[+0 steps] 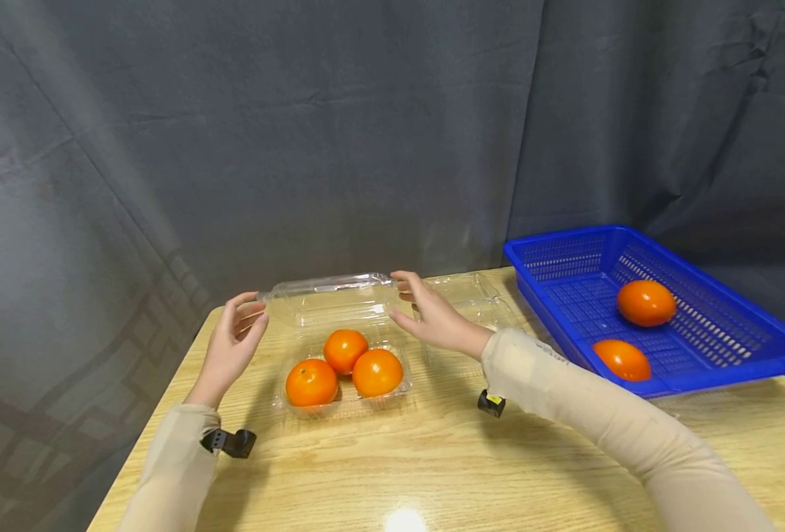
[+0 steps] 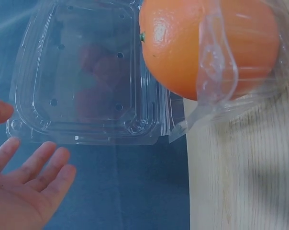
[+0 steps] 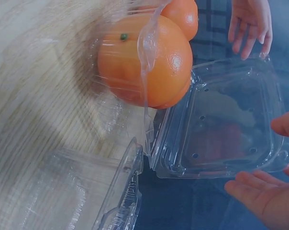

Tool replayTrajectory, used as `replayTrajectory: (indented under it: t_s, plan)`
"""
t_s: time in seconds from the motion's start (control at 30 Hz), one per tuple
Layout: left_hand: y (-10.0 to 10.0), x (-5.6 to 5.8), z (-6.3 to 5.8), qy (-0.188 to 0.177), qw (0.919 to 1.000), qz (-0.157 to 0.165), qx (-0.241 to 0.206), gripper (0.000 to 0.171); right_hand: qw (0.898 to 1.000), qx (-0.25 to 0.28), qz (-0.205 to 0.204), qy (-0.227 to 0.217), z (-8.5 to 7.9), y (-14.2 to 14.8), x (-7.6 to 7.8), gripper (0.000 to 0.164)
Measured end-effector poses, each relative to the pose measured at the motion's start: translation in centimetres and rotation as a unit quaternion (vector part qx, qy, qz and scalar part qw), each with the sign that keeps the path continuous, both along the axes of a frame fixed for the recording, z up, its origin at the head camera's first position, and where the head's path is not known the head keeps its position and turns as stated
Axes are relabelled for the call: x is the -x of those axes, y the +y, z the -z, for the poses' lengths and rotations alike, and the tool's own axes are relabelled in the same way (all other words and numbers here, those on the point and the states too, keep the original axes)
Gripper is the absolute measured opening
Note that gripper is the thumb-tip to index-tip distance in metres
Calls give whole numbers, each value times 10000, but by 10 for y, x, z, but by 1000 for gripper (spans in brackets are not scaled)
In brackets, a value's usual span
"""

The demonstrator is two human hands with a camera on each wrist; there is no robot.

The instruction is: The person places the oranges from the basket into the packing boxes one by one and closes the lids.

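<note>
Left hand [image 1: 233,343], right hand [image 1: 437,316] spread at corners of raised clamshell lid [image 2: 87,86]; three oranges [image 1: 377,373] sit in clamshell tray [image 1: 366,406], closing seems left; two loose oranges [image 1: 646,303] lie in blue basket [image 1: 732,374]

place: curtained recording space, lab-like | signs: grey curtain backdrop [image 1: 339,148], wood-grain table [image 1: 326,469], wrist-worn cameras [image 1: 238,443]

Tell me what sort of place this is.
Probably an indoor, curtained-off workstation: dark fabric hangs behind a wooden table, on which a clear plastic clamshell stands open.
</note>
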State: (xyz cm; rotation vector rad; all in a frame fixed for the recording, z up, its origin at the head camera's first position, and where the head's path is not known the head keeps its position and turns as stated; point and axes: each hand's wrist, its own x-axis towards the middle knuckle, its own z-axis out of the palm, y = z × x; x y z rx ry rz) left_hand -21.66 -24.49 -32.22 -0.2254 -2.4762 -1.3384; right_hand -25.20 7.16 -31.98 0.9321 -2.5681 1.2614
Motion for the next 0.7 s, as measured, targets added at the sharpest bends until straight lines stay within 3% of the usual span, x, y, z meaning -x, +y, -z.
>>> replayTrajectory:
  t_s: [0.3,0.7]
  plan:
    - [-4,-1,4,191,9998,79,46,42,10000,2,-33,94,2,2,-2,55]
    - [-8,-7,7,374,9992,-42,156,36,9999,120,-121,5,4,4,-7,50]
